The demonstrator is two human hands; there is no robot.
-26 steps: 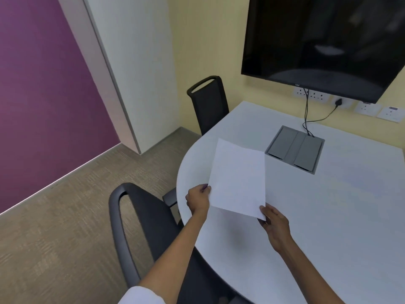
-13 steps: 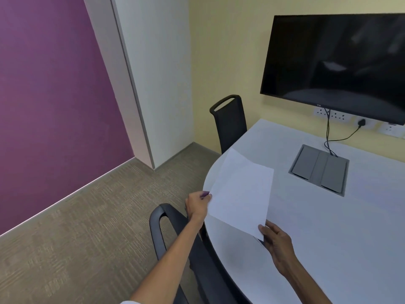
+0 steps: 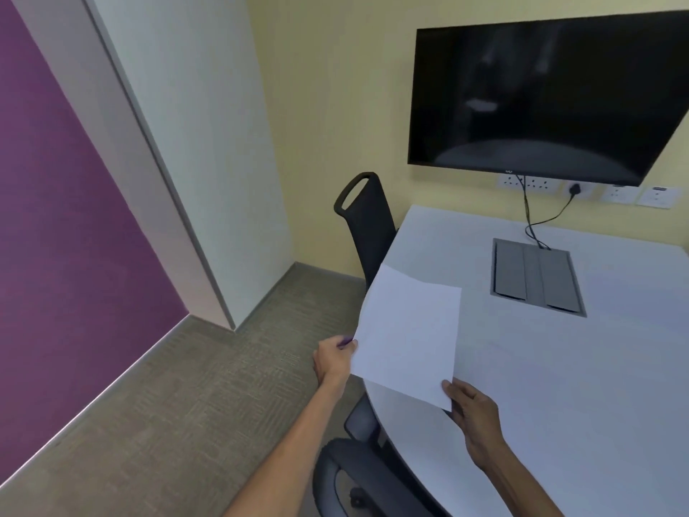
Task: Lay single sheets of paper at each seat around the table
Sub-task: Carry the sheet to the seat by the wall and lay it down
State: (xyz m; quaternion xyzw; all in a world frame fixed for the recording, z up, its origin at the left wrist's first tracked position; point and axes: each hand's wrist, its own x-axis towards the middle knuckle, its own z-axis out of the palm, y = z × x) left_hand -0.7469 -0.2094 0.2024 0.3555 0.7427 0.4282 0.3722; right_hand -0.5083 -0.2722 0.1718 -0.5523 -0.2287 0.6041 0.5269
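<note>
A white sheet of paper (image 3: 408, 335) hangs tilted above the left edge of the white table (image 3: 578, 367). My left hand (image 3: 333, 361) pinches its left edge, out over the carpet. My right hand (image 3: 475, 414) holds its near right corner, above the tabletop. A black chair (image 3: 367, 225) stands pushed in at the table's far left end. Another black chair (image 3: 358, 475) sits close below my arms at the near left edge. I cannot tell whether the paper is one sheet or more.
A grey cable box lid (image 3: 537, 279) is set into the tabletop, with a black cable (image 3: 533, 225) running up to wall sockets. A dark wall screen (image 3: 540, 98) hangs above. Carpet floor (image 3: 167, 423) lies to the left, bounded by a purple wall and a white panel.
The view has lifted and swung left, showing more floor and the whole screen. Both hands still hold the paper, now nearer the far chair; the near chair has dropped low in view.
</note>
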